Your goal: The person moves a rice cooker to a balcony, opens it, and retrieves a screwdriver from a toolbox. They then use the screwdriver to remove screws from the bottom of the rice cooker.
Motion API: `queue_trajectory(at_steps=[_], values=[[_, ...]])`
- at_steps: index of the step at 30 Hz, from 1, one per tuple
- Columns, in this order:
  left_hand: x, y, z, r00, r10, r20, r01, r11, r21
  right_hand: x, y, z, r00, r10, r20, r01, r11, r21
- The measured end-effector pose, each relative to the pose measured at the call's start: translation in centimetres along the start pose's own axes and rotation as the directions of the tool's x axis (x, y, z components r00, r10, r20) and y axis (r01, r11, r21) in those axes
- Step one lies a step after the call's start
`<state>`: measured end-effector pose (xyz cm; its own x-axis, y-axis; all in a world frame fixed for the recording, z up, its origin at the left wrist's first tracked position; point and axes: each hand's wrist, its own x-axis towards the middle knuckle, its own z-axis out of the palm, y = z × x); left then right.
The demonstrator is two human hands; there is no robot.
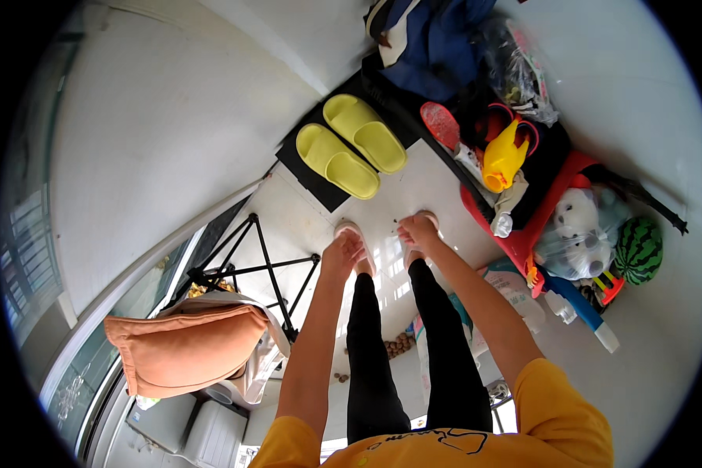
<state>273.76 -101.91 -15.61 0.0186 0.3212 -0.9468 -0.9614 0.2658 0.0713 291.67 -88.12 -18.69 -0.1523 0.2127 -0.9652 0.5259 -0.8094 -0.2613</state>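
My left hand [345,254] hangs empty above the tiled floor, its palm partly turned up and its fingers loosely apart. Level with it, my right hand [419,232] is also empty, with fingers stretched toward the left one. A gap separates the two hands, and neither touches anything. Below them are my feet in pale shoes [352,229]. Beyond the hands lies a pair of yellow-green slippers [351,148], side by side with toes toward me, mostly on a black mat [313,184].
On the left, an orange cushion [187,347] rests on a seat above black folding legs [267,265]. Rightward stands a red-edged container [540,222] with a yellow rubber toy [505,156], near bagged plush toys [577,234] and a watermelon ball [638,249]. A dark blue bag [437,54] sits behind.
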Motion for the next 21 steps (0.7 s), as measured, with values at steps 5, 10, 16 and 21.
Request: queue_trajectory(at_steps=[5, 10, 16, 21], values=[[-3.6, -0.6, 2.7, 0.998, -0.019, -0.065, 0.024, 0.996, 0.087, -2.6, 0.9, 0.6, 0.999, 0.029, -0.018, -0.030, 0.996, -0.088], [-0.9, 0.9, 1.2, 0.997, 0.059, -0.043, -0.052, 0.988, 0.144, 2.6, -0.3, -0.3, 0.984, -0.136, -0.116, 0.132, 0.990, -0.045], [8.5, 4.0, -1.7, 0.960, 0.046, -0.277, -0.049, 0.999, -0.006, 10.2, -6.6, 1.2, 0.889, -0.211, -0.406, 0.227, 0.974, -0.007], [12.0, 3.6, 3.4, 0.981, -0.047, -0.191, 0.014, 0.985, -0.171, 11.9, -6.6, 2.4, 0.922, -0.311, -0.230, 0.348, 0.926, 0.145]])
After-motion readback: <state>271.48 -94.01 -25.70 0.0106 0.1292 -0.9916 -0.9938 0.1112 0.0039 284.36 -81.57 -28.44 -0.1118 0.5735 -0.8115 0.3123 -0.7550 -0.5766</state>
